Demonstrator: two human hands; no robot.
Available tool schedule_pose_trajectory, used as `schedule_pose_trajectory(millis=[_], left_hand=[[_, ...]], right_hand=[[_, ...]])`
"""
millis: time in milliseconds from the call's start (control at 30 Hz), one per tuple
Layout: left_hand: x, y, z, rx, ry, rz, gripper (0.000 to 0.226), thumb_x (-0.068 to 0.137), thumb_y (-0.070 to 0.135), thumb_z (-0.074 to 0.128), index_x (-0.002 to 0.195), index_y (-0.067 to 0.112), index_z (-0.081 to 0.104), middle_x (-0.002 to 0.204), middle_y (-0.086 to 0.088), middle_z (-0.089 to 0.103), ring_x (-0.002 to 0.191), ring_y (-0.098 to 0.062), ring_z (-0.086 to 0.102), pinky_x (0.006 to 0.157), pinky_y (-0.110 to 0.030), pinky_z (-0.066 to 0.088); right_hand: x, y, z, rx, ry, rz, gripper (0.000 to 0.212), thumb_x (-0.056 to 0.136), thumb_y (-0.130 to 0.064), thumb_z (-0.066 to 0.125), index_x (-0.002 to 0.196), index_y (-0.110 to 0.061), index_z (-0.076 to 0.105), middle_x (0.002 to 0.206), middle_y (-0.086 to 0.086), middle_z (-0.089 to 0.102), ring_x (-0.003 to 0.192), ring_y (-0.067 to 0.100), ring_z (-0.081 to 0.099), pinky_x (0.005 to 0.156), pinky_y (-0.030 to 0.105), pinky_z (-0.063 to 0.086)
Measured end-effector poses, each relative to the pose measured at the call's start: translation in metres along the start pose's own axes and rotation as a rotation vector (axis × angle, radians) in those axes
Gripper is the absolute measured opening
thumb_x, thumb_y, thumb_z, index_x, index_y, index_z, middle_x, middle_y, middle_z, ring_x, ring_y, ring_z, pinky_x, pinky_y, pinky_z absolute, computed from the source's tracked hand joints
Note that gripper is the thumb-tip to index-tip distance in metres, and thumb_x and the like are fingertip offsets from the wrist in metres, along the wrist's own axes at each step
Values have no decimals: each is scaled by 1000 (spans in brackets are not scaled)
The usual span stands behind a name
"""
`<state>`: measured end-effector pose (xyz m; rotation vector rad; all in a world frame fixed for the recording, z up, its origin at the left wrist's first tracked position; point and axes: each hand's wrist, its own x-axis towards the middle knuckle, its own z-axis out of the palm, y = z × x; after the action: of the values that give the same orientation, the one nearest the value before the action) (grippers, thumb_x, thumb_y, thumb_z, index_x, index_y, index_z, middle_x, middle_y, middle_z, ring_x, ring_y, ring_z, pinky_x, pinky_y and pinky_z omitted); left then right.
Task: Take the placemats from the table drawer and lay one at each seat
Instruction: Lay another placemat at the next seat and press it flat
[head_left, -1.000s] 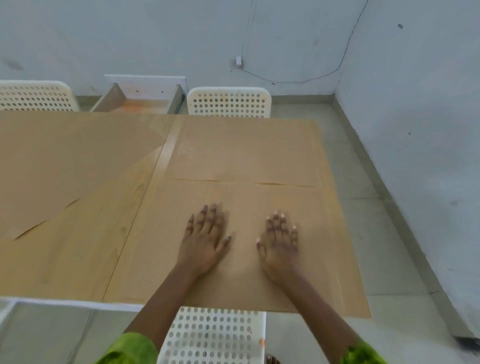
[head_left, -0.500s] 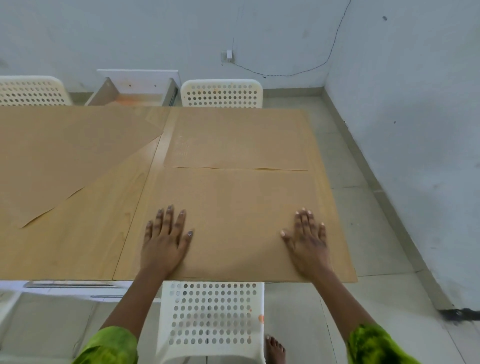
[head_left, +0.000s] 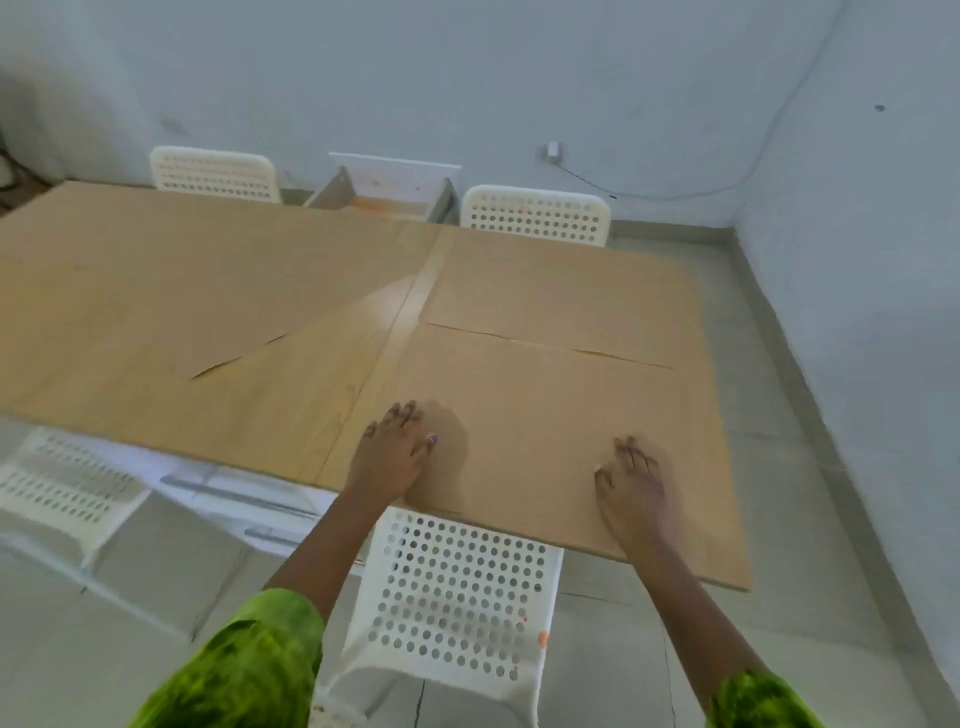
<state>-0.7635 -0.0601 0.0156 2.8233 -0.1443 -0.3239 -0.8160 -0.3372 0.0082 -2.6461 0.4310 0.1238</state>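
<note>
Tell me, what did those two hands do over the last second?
Both hands slid apart across the near placemat, from close together at its middle: the left hand toward its left edge, the right hand toward its right side, palms flat as if smoothing it. Nothing was picked up. The other placemats and the open drawer stayed as they were.

Light wooden table (head_left: 291, 415) across the frame's middle. Three tan placemats flat on top: one at lower right (head_left: 545, 415), one just above it (head_left: 561, 286), one skewed at left (head_left: 171, 291).
</note>
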Motion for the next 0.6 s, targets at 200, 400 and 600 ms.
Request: schedule_pose_trajectory(millis=[200,400,600], left_hand=[[-113,-89,-60,-507,315,-308,41,98,28,40,135,12,48,141,-5,49,130,-19,46,106,-31,34],[-136,-162,-75,-759,384,-387,31,96,25,44,121,15,59,120,-4,64,112,-17,57,97,-32,43],[-142,-171,-76,-879,344,-384,26,95,22,46,114,14,61,113,-5,65,105,-21,59,92,-35,45]], right_hand=[[-59,-150,40,428,-211,-224,35,91,-4,41,122,-9,57,129,6,57,118,20,52,95,27,37],[-93,-225,84,601,-355,-199,27,92,-7,39,108,-13,60,110,5,64,95,23,63,75,25,46],[-94,-234,94,657,-352,-190,20,93,-7,42,100,-15,59,99,4,63,76,13,61,64,21,43]])
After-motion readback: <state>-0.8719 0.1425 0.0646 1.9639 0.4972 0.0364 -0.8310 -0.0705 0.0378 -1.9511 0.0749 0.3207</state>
